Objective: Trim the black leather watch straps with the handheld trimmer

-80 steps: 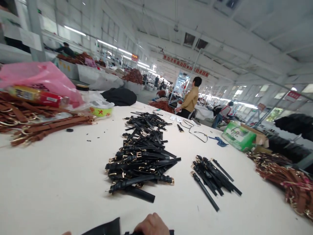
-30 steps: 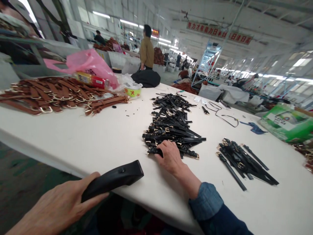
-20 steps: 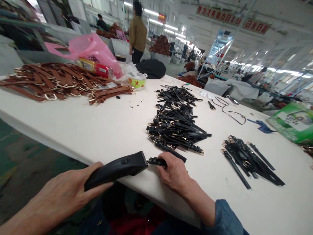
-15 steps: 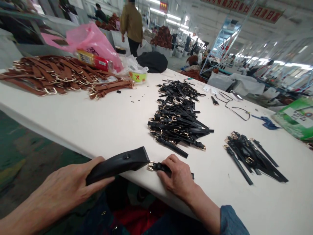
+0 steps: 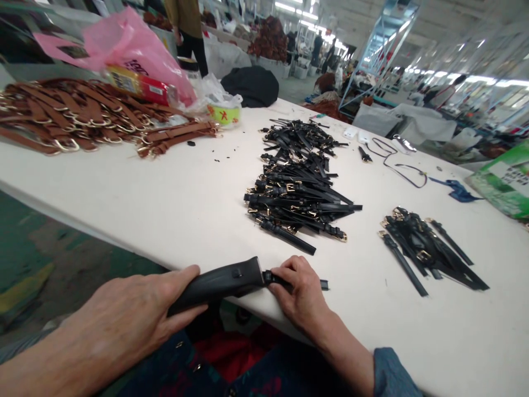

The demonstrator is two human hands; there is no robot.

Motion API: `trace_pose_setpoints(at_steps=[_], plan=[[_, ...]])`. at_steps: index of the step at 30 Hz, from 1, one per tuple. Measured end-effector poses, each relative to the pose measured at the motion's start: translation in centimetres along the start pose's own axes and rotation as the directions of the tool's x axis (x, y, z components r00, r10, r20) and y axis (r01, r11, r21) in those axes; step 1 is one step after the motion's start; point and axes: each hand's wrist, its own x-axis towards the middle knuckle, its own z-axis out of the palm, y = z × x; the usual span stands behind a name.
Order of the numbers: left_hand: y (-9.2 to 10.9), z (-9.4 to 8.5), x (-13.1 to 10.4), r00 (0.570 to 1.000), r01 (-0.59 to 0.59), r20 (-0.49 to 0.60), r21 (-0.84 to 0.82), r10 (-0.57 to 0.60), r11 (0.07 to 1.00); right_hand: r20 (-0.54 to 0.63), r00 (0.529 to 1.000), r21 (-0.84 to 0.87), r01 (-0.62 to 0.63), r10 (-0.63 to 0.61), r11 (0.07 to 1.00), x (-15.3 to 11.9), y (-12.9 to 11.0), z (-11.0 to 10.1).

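Observation:
My left hand [image 5: 136, 303] is wrapped round a black hair clipper [image 5: 223, 281] with a small slider on its top. The clipper's head end meets the buckle end of a short black buckle strap [image 5: 324, 285] at the table's front edge. That strap is pinched by my right hand [image 5: 300, 286], its free end sticking out to the right; the clipper's head hides the buckle. Just beyond my hands lies a heap of black buckle straps [image 5: 301, 193]. Off to the right is a smaller pile of the same straps [image 5: 425, 248].
Brown leather straps [image 5: 74, 116] with metal rings are piled at the left of the white table [image 5: 124, 193]. Behind them are a pink plastic bag [image 5: 128, 49] and a roll of yellow-green tape [image 5: 223, 114]. A thin cord [image 5: 386, 160] and green package [image 5: 506, 176] lie far right. A person [image 5: 188, 33] stands behind.
My left hand has brought the clipper rightward and slightly down, onto the strap's buckle end. My right hand holds the strap in nearly the same place. The camera view has tilted down a little.

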Motion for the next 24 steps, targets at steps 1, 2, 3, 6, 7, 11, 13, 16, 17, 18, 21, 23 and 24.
trace_pose_setpoints(at_steps=[1,2,3,6,7,11,13,16,17,18,21,23,24], plan=[[0.6,-0.6,0.1,0.999,-0.027,0.04,0.051,0.025,0.998,0.017,1.0,0.008,-0.012,0.012,1.0,0.1,0.0,-0.1],[1.1,-1.3,0.2,0.996,-0.05,0.081,0.092,0.042,0.995,0.037,0.999,0.01,-0.022,0.022,1.0,0.1,-0.1,-0.3],[1.6,-1.8,0.3,0.992,-0.066,0.118,0.118,0.052,0.991,0.057,0.998,0.003,-0.03,0.03,1.0,0.2,-0.2,-0.5],[2.5,-2.7,0.5,0.984,-0.057,0.178,0.149,0.03,0.987,0.088,0.995,-0.054,-0.042,0.047,0.998,0.4,-0.4,-1.1],[2.5,-2.8,0.5,0.983,-0.046,0.183,0.156,0.017,0.987,0.09,0.995,-0.067,-0.041,0.047,0.997,0.4,-0.3,-1.2],[2.3,-2.3,0.4,0.985,-0.032,0.171,0.169,0.002,0.985,0.065,0.997,-0.003,0.029,-0.029,1.0,-0.2,0.5,-1.2],[2.0,-2.0,0.4,0.986,-0.054,0.165,0.153,0.028,0.987,0.031,0.996,0.042,0.077,-0.079,0.996,-0.6,1.0,-1.0],[1.5,-1.7,0.4,0.988,-0.107,0.12,0.095,0.095,0.99,0.023,0.995,0.037,0.094,-0.095,0.995,-0.8,1.0,-1.0],[1.3,-1.6,0.4,0.988,-0.122,0.101,0.075,0.115,0.99,0.045,0.995,0.014,0.083,-0.084,0.996,-0.7,0.8,-1.2],[1.1,-1.5,0.4,0.988,-0.135,0.088,0.061,0.129,0.989,0.076,0.995,-0.019,0.065,-0.064,0.998,-0.5,0.5,-1.4],[0.7,-1.1,0.5,0.985,-0.158,0.081,0.046,0.154,0.986,0.185,0.981,-0.169,-0.019,0.05,0.985,0.1,-0.4,-2.6],[0.6,-1.0,0.5,0.984,-0.164,0.075,0.037,0.161,0.986,0.235,0.965,-0.23,-0.064,0.12,0.971,0.2,-0.6,-3.4],[0.5,-0.9,0.6,0.984,-0.166,0.075,0.032,0.163,0.986,0.246,0.96,-0.231,-0.073,0.131,0.97,0.2,-0.5,-3.7]])
